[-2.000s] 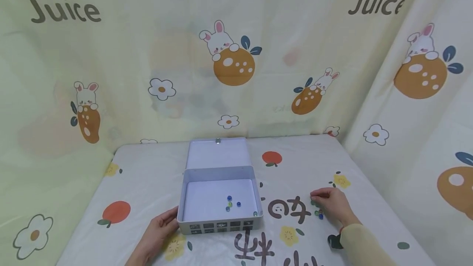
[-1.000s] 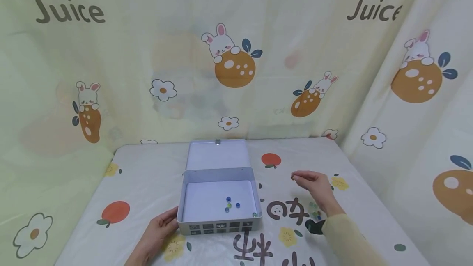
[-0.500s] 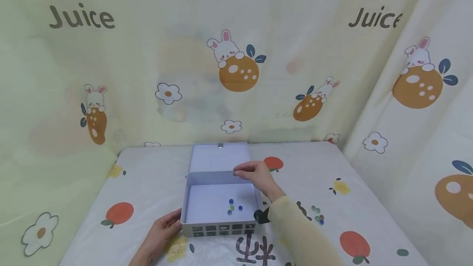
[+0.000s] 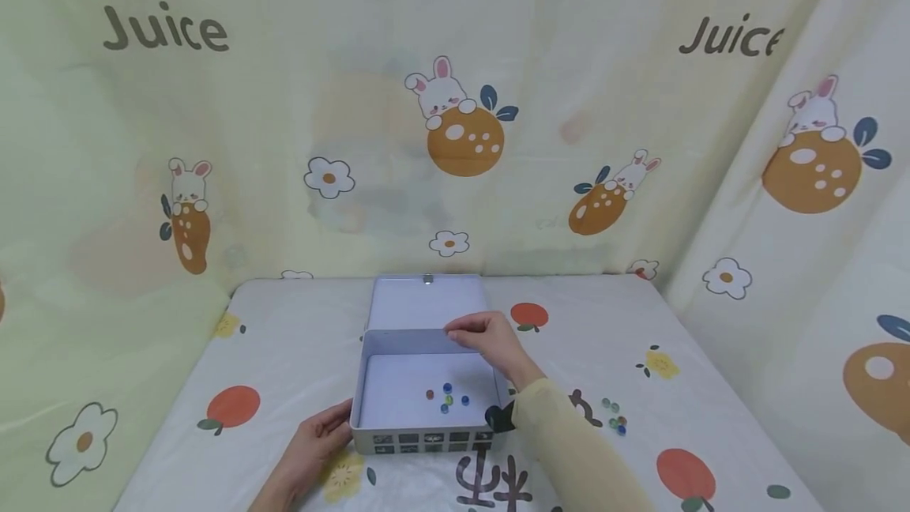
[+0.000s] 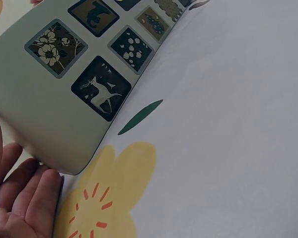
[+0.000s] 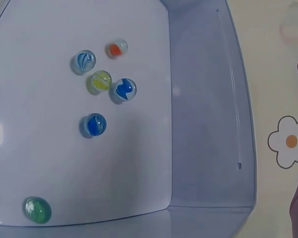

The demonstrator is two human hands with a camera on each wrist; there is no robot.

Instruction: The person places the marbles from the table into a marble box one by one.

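A white box (image 4: 430, 442) with small picture tiles on its front stands with its lid (image 4: 426, 303) folded back. Against its left side rest the fingers of my left hand (image 4: 306, 449); the left wrist view has those fingertips at a lower corner of the box. Over the box's right rear part hovers my right hand (image 4: 494, 342), thumb and forefinger close together, no marble visible between them. Inside lie several glass marbles: a red-orange marble (image 6: 116, 48), a yellow marble (image 6: 100, 82), blue ones and a green marble (image 6: 37, 209) by the wall.
Several more marbles (image 4: 614, 417) lie in a loose group on the printed tablecloth (image 4: 298, 338), right of the box and beyond the right sleeve (image 4: 562, 433). A patterned curtain (image 4: 355, 101) hangs behind and at both sides.
My right hand went from the marble group on the right to above the box. The red-orange marble left its fingers and now lies inside. My left hand stayed at the box.
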